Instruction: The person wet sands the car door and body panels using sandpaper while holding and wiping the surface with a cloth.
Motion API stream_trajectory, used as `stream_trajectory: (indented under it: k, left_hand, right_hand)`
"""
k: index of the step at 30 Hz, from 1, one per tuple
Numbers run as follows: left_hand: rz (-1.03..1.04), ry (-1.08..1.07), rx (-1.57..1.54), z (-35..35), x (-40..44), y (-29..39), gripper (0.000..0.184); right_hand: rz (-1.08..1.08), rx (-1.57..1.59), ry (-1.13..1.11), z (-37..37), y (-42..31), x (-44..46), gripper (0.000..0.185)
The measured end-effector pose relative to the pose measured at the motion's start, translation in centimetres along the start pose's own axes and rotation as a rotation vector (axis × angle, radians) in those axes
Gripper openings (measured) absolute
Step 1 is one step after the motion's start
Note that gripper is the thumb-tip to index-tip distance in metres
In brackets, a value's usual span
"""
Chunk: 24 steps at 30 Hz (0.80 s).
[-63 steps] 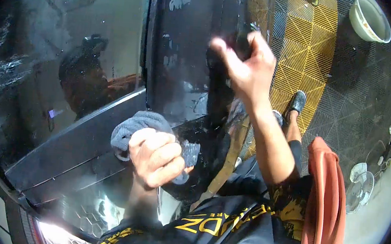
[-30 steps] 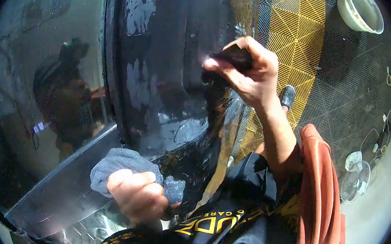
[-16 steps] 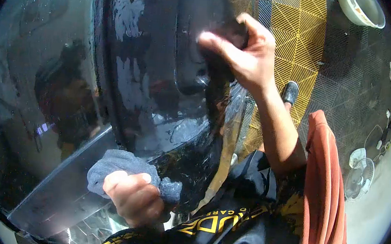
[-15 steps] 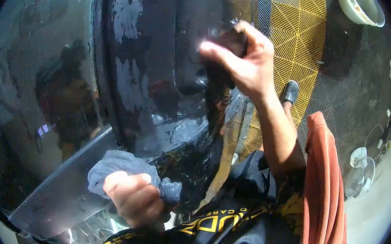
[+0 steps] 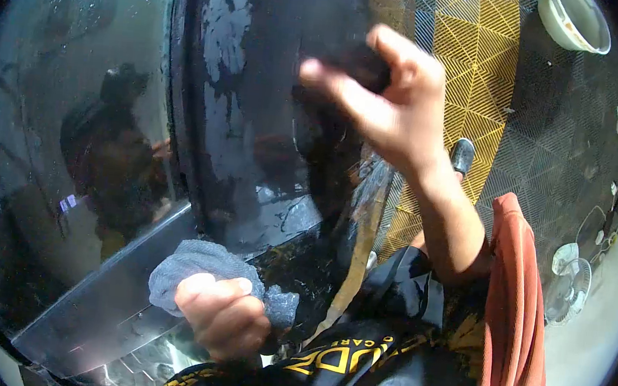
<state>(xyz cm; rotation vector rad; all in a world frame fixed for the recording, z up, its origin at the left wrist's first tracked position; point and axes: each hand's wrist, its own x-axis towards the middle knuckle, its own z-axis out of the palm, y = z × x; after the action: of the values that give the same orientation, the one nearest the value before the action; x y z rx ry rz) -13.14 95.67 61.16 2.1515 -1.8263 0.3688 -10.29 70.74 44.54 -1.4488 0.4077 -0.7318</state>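
Observation:
My left hand (image 5: pixel 226 315) is closed round a bunched grey cloth (image 5: pixel 201 272), over a dark, shiny panel at the lower left. A crumpled end of the cloth sticks out beside the fingers. Over the wet black surface (image 5: pixel 250 113) my right hand (image 5: pixel 399 105) curves its thumb and fingers round something dark, blurred by motion, which I cannot make out. Whitish streaks mark the surface left of this hand. Whether the dark thing touches the surface cannot be told.
Glossy dark glass (image 5: pixel 71 118) with water drops and a person's reflection fills the left. A yellow and grey grid floor (image 5: pixel 476 82) lies to the right, with a white basin (image 5: pixel 574 25), a clear plastic container (image 5: pixel 569 291) and cords. A reddish cloth (image 5: pixel 513 317) hangs beside my right arm.
Compared with about two seconds ago, my left hand and the grey cloth sit lower in view. My right hand has shifted back and forth slightly over the black surface. Both hands remain closed.

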Motion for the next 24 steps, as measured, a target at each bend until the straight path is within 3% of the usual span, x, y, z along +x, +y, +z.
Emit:
stream_trajectory:
  k: [3,5,7,10,13,15,17,19,21,23,24]
  left_hand:
    - [0.022,-0.053,0.031,0.0,-0.1,-0.2,0.012]
    - [0.089,-0.048,0.013,0.6,1.0,-0.8,0.013]
    - [0.138,-0.019,-0.008,0.7,1.2,-1.1,0.013]
    - [0.139,-0.101,-0.026,0.3,0.6,-1.2,0.029]
    - [0.117,-0.102,-0.015,0.6,1.3,-1.0,0.033]
    - [0.046,-0.12,-0.021,0.5,1.4,-0.8,0.034]
    - [0.034,-0.113,-0.013,0.2,1.2,-0.3,0.034]
    - [0.016,-0.103,0.002,0.3,1.3,0.0,0.033]
    - [-0.006,-0.096,0.03,0.3,1.9,-0.2,0.014]
    - [0.014,-0.092,0.011,0.5,1.7,-0.6,0.013]
    - [0.048,-0.079,-0.014,0.6,1.7,-0.8,0.013]
  right_hand:
    - [-0.046,0.1,0.099,0.7,0.6,0.9,0.032]
    - [0.05,-0.059,0.008,-0.6,-1.4,-1.4,0.032]
    - [0.132,0.044,-0.001,-0.5,-1.6,-3.0,0.035]
    - [0.0,-0.21,0.11,-0.1,-0.2,0.8,0.037]
    - [0.004,-0.028,0.128,0.4,0.2,2.4,0.033]
    - [0.01,-0.135,0.047,-0.3,-1.6,-0.1,0.029]
    - [0.054,-0.101,-0.054,-0.2,-2.2,-4.1,0.031]
    - [0.254,0.059,-0.05,0.1,-2.7,-5.7,0.036]
    - [0.053,-0.102,0.05,0.3,-1.7,-3.9,0.038]
    - [0.174,0.078,0.07,0.9,-1.1,-2.6,0.04]
    - [0.142,-0.045,0.064,0.6,-1.6,-3.4,0.04]
